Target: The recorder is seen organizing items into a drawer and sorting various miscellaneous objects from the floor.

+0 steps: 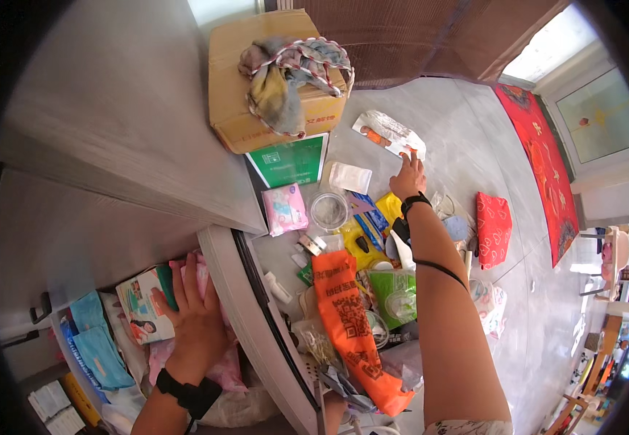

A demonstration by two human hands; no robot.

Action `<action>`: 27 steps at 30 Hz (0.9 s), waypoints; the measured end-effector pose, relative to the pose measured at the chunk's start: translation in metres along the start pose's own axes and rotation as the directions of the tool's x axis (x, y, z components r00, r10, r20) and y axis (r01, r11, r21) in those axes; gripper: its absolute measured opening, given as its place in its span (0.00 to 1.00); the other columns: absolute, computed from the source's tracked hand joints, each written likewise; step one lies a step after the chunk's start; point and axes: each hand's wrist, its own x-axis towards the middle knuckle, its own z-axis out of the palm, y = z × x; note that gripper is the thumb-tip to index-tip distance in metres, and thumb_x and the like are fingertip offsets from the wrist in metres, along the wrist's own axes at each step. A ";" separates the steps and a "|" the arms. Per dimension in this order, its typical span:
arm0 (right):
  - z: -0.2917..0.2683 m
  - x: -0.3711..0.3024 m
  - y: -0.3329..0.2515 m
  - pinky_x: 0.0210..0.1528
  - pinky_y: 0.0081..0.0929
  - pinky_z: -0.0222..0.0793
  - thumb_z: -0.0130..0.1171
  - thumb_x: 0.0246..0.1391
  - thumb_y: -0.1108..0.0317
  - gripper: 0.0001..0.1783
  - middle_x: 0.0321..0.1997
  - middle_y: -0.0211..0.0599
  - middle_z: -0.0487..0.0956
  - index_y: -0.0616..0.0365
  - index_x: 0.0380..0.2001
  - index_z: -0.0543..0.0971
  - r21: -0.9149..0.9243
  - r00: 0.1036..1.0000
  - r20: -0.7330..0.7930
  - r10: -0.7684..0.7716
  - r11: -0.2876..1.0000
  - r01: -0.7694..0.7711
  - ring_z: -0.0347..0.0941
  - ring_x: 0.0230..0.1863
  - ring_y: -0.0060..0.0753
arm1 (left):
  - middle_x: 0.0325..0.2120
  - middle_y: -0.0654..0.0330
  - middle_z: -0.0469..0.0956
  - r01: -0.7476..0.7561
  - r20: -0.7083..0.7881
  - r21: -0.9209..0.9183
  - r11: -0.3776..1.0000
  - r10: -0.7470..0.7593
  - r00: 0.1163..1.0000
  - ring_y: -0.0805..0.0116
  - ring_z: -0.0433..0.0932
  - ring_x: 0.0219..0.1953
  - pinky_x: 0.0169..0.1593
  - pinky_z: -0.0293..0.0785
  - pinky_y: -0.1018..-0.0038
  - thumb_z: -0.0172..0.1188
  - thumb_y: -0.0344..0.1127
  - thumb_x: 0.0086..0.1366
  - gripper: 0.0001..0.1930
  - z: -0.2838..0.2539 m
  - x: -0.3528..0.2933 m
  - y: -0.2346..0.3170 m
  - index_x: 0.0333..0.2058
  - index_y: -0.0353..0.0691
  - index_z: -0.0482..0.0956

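Observation:
My left hand (197, 319) lies with spread fingers inside an open drawer (296, 377), over pink packages (229, 368). Beside its fingertips is a white and green box (142, 306) with a picture on it. Stretched far out over the floor, my right hand (408, 180) has its fingers extended at the near end of a white and orange plastic packet (387, 133). Its fingertips seem to touch the packet, with no clear grip around it. A white packet (350, 177) and a pink package (285, 209) lie to the left of that hand.
A cardboard box (231, 94) with a crumpled cloth (278, 94) on top stands on a green box (292, 161). An orange bag (347, 326), a clear round container (329, 210), a green packet (394, 296) and a red heart-patterned pouch (493, 228) lie on the floor. Blue packages (100, 344) fill the drawer's left.

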 end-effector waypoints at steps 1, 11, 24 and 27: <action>-0.001 0.000 -0.001 0.67 0.43 0.57 0.62 0.42 0.62 0.44 0.75 0.36 0.48 0.48 0.65 0.60 0.018 0.999 0.040 0.007 1.000 -0.007 0.47 0.72 0.43 | 0.69 0.45 0.39 -0.021 -0.014 0.018 1.000 0.021 1.000 0.37 0.35 0.70 0.60 0.27 0.26 0.71 0.44 0.43 0.55 0.002 -0.002 -0.001 0.67 0.46 0.48; 0.015 0.031 0.020 0.67 0.39 0.59 0.65 0.40 0.58 0.41 0.73 0.26 0.51 0.47 0.62 0.67 0.038 0.985 0.174 0.013 0.999 -0.020 0.50 0.71 0.41 | 0.69 0.44 0.40 -0.044 -0.033 0.051 0.998 0.046 0.998 0.36 0.36 0.70 0.59 0.29 0.25 0.70 0.51 0.43 0.55 -0.001 0.007 -0.002 0.66 0.44 0.50; -0.051 -0.023 0.007 0.48 0.44 0.74 0.52 0.57 0.46 0.25 0.40 0.49 0.82 0.58 0.41 0.81 -0.100 0.907 0.366 -0.208 0.960 0.261 0.79 0.44 0.55 | 0.69 0.41 0.37 -0.057 -0.082 0.076 0.995 0.063 0.995 0.35 0.35 0.70 0.60 0.28 0.25 0.62 0.38 0.50 0.46 0.008 0.001 -0.005 0.65 0.34 0.48; -0.101 -0.066 -0.012 0.58 0.44 0.65 0.64 0.44 0.41 0.33 0.48 0.50 0.79 0.56 0.45 0.80 -0.068 0.903 0.397 -0.167 0.975 0.210 0.68 0.59 0.52 | 0.68 0.41 0.37 -0.070 -0.105 0.165 0.984 0.088 0.991 0.34 0.35 0.70 0.59 0.29 0.25 0.61 0.37 0.52 0.44 0.013 0.003 -0.007 0.64 0.34 0.48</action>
